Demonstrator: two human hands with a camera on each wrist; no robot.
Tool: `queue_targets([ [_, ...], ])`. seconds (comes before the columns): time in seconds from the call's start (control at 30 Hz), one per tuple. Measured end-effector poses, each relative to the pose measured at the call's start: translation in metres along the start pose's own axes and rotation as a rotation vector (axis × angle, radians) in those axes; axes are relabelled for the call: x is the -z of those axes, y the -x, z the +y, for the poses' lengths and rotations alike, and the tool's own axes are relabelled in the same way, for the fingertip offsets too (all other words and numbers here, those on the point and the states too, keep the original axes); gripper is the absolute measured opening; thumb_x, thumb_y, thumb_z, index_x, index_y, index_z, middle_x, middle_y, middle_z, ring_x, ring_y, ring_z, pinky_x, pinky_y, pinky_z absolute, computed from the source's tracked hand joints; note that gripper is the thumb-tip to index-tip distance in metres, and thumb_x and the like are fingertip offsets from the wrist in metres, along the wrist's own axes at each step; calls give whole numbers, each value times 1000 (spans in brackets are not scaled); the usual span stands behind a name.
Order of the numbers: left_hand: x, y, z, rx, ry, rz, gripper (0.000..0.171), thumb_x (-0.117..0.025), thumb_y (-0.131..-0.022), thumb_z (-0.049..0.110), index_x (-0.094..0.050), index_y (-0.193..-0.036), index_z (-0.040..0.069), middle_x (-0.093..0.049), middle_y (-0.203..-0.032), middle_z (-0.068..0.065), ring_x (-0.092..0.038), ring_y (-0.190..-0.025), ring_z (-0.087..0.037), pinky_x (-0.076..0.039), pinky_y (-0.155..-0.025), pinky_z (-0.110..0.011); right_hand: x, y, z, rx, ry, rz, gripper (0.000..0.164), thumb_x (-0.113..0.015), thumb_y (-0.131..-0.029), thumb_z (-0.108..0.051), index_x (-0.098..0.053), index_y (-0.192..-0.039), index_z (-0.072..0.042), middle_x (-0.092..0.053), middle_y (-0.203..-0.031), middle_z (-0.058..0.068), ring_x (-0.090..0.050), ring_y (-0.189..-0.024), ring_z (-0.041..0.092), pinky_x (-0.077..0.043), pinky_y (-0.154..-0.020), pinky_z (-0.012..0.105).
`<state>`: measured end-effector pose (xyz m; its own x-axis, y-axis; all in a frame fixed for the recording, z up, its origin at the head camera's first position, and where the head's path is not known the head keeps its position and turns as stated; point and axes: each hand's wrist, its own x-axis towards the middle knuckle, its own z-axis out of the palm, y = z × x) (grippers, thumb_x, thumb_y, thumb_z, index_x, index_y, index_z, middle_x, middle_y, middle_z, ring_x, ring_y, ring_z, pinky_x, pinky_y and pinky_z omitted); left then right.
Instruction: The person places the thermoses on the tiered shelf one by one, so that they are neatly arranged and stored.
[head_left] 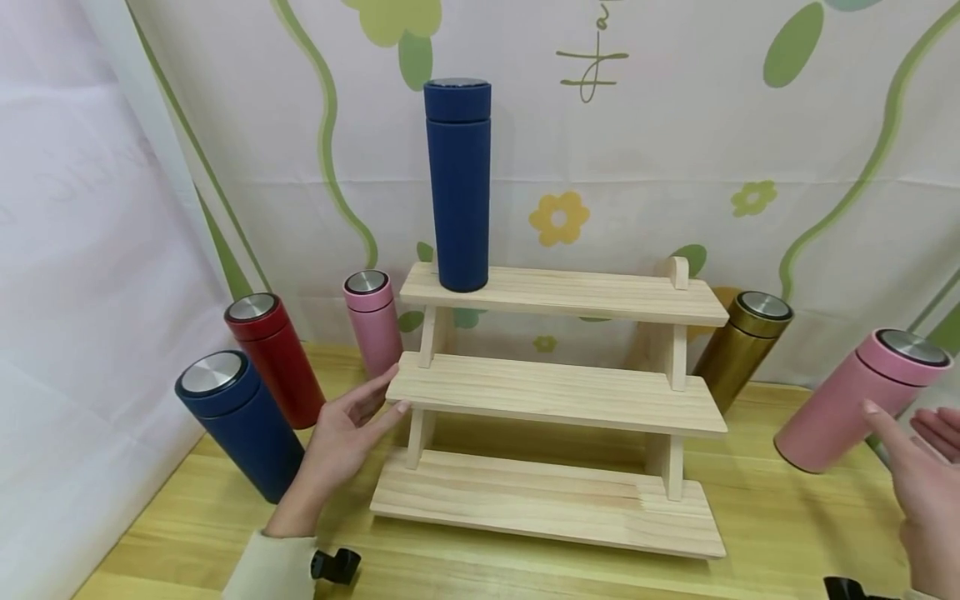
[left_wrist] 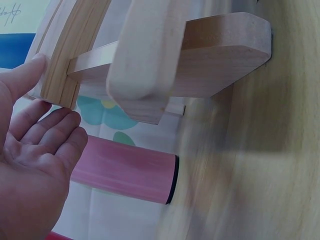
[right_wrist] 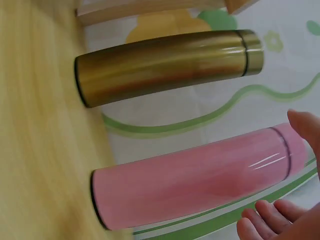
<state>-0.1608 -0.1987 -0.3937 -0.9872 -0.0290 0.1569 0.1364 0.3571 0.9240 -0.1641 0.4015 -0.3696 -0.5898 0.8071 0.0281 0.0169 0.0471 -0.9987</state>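
Observation:
A three-tier wooden shelf (head_left: 555, 392) stands on the table. My left hand (head_left: 337, 442) holds the left end of its middle board, thumb on top and fingers beneath, as the left wrist view also shows. On the right, a pink thermos flask (head_left: 855, 408) with a steel-topped lid stands upright. My right hand (head_left: 926, 483) is beside its upper part, thumb and fingers spread apart; the right wrist view shows a gap between fingers and flask. A tall blue flask (head_left: 460, 192) stands at the left of the top board.
Left of the shelf stand a short blue flask (head_left: 243, 433), a red flask (head_left: 279, 362) and a smaller pink flask (head_left: 375, 325). A gold flask (head_left: 738, 350) stands behind the shelf's right end. A patterned cloth (head_left: 637, 150) hangs behind the wooden table (head_left: 765, 533).

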Motion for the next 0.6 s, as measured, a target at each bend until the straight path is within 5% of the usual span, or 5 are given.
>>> queue_targets([
  [0.2,-1,0,0,-5,-2,-3,60,-76,-97,40,-56,-152,29,-52,-159,-6,-52,-146,-28,-50,-111,-44,-9,-12,14,-12,159,-30,85,-78,-93,-29,-28,-161,-29,-40,-137,-31,-38,-128,-13,-21,-126,14],
  [0.37,-1,0,0,-1,-5,5,59,-76,-97,39,-57,-151,30,-53,-159,-6,-53,-145,-28,-51,-110,-44,-14,-24,21,-60,212,-80,96,-82,-90,-33,-22,-165,-32,-33,-160,-19,-36,-142,-5,-24,-129,23],
  [0.5,-1,0,0,0,-4,4,59,-76,-97,39,-57,-152,30,-53,-158,-5,-53,-145,-28,-52,-110,-44,-16,-34,29,-98,119,-119,98,-91,-82,-22,-34,-161,-32,-47,-137,-26,-47,-124,-6,-41,-102,5],
  [0.6,-1,0,-1,3,0,5,59,-76,-97,39,-56,-152,30,-53,-159,-5,-53,-145,-28,-51,-110,-44,-18,-37,34,-119,94,-133,96,-95,-77,-21,-40,-155,-33,-48,-117,-28,-47,-106,-8,-41,-78,1],
])
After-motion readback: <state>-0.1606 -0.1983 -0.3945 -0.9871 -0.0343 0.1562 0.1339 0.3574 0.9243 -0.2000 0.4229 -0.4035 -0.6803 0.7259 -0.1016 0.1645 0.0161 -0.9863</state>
